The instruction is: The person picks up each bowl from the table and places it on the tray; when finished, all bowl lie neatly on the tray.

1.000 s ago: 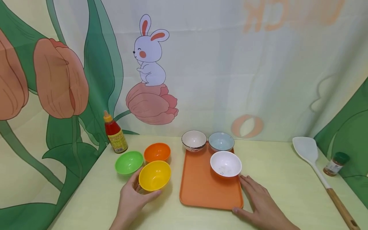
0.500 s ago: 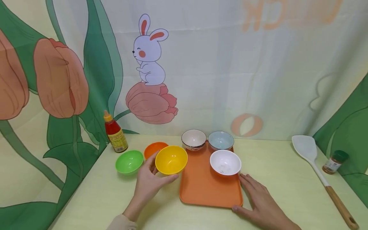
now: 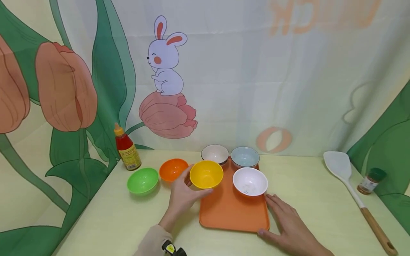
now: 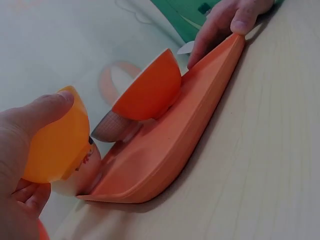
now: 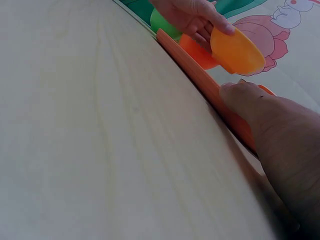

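My left hand (image 3: pixel 184 195) holds a yellow bowl (image 3: pixel 206 175) by its side, raised above the left part of an orange tray (image 3: pixel 234 215). In the left wrist view the thumb presses the yellow bowl (image 4: pixel 60 140) and fingers curl beneath it. On the tray sit a white bowl (image 3: pixel 250 182) with an orange outside, a pale blue bowl (image 3: pixel 245 157) and a cream bowl (image 3: pixel 215 153) with a dark rim, partly hidden by the yellow one. My right hand (image 3: pixel 289 225) touches the tray's right edge, fingers extended and thumb at the near corner.
A green bowl (image 3: pixel 143 181) and an orange bowl (image 3: pixel 173 170) stand left of the tray. Behind them is a red sauce bottle (image 3: pixel 127 147). At the right lie a white spatula (image 3: pixel 355 193) with a wooden handle and a small green-capped jar (image 3: pixel 371 181). A printed curtain hangs behind.
The left hand has carried the yellow bowl rightward and away from me, from in front of the orange bowl to over the tray. The right hand has stayed at the tray's edge.
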`<state>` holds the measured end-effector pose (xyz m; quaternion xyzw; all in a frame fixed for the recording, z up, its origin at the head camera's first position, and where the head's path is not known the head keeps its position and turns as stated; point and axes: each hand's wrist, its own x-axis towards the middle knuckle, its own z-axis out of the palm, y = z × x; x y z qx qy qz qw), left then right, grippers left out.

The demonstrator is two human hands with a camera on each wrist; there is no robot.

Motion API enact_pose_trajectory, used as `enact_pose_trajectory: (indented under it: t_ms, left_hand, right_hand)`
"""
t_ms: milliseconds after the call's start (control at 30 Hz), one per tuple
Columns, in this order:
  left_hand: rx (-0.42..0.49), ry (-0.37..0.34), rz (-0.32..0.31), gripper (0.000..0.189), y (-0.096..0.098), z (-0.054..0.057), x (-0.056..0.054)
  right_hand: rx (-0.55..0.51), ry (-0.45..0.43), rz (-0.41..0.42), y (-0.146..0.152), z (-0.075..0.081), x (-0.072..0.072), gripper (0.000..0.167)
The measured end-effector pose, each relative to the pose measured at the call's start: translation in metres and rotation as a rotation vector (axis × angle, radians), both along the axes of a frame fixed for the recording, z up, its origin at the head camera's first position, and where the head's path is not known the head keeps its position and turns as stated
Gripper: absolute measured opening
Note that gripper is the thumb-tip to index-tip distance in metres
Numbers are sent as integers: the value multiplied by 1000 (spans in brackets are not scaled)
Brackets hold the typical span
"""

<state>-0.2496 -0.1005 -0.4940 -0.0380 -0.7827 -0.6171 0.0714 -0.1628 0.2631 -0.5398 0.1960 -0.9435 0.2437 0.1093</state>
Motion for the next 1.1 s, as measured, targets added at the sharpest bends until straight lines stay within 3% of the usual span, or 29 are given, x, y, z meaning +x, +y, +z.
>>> enact_pose_trajectory:
  t_ms: [200,400,600,833,1100]
  left_hand:
    - [-38,-11,1,115,13,-10,-10]
    - [-75,-30,31,113,18,-19,-12]
    - [-119,-31,0,113,19,-28,-14]
    - [-139,-25,-40,118,19,-31,-15]
    - [-180,-38,-32,126,20,-29,-14]
  right_hand:
    - [15,-32,-19,-1,0,-1,110]
    - [17,-18,-6,-1,2,0,108]
    - [-2,-10,1,0,1,1,107]
    - [4,-54,-17,1,-1,-1,110]
    - [11,-73,-25,1,0,-2,112]
